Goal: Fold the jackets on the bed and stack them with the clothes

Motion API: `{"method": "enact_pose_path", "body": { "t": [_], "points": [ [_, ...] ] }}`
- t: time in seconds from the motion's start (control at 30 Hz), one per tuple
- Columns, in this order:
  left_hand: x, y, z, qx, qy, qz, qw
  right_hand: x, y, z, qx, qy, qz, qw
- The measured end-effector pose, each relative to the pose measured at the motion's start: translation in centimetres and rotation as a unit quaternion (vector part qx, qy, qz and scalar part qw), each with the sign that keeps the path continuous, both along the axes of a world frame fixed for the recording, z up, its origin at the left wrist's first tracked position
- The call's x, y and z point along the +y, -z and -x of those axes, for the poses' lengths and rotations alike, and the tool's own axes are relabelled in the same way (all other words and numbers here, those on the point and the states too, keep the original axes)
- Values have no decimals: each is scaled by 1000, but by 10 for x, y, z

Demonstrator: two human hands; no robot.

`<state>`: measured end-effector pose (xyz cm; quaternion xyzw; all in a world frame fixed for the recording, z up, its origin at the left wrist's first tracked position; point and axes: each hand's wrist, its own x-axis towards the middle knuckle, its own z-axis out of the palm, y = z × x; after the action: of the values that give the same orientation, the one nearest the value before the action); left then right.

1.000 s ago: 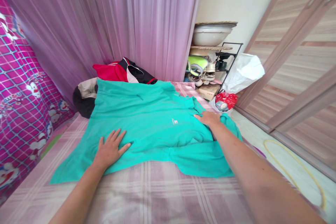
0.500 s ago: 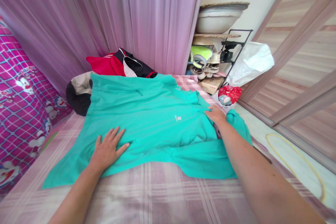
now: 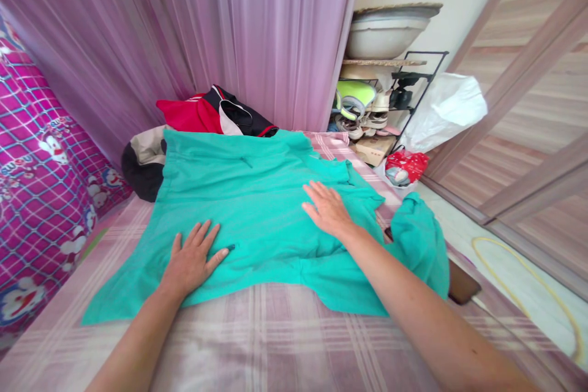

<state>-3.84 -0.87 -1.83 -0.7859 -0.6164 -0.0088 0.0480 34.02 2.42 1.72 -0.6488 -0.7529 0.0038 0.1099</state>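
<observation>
A teal jacket (image 3: 257, 208) lies spread across the plaid bedsheet (image 3: 257, 343), its hem toward the left and its collar end toward the right. My left hand (image 3: 190, 263) rests flat on the lower front, fingers spread, the thumb beside a small zipper pull (image 3: 231, 247). Over the chest part is my right hand (image 3: 327, 208), open with its fingers stretched out and nothing in them; it covers the place of the small white logo. One teal sleeve (image 3: 420, 233) lies bunched at the right edge of the bed.
Behind the jacket lie a red and navy garment (image 3: 215, 113) and a grey and black item (image 3: 144, 162) by the purple curtain (image 3: 257, 37). A phone (image 3: 463, 285) with a cable sits near the right edge. Beyond stands a shoe rack (image 3: 413, 104) topped with basins (image 3: 390, 33).
My right hand has let go of the jacket near the collar and moved left onto the chest, covering the logo. The phone at the right is more exposed. My left hand stays in place.
</observation>
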Motion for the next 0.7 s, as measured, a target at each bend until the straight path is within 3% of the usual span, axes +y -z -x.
{"method": "enact_pose_path", "body": {
  "t": [0.07,0.13,0.27,0.4,0.57,0.7],
  "points": [
    [0,0,1,0,1,5,1000,-6,12,11,-23,-17,95,995],
    [1,1,2,-2,1,9,1000,-10,23,2,-37,24,135,990],
    [2,1,2,-12,-3,10,1000,-19,33,-43,-62,123,128,982],
    [0,-2,-3,-13,-10,9,1000,-26,30,-65,-67,155,127,977],
    [-5,-8,-10,-22,3,-30,999,-25,2,-36,-41,177,173,968],
    [-7,-12,-10,-40,23,-55,997,-36,-7,4,12,121,121,985]
  ]
}}
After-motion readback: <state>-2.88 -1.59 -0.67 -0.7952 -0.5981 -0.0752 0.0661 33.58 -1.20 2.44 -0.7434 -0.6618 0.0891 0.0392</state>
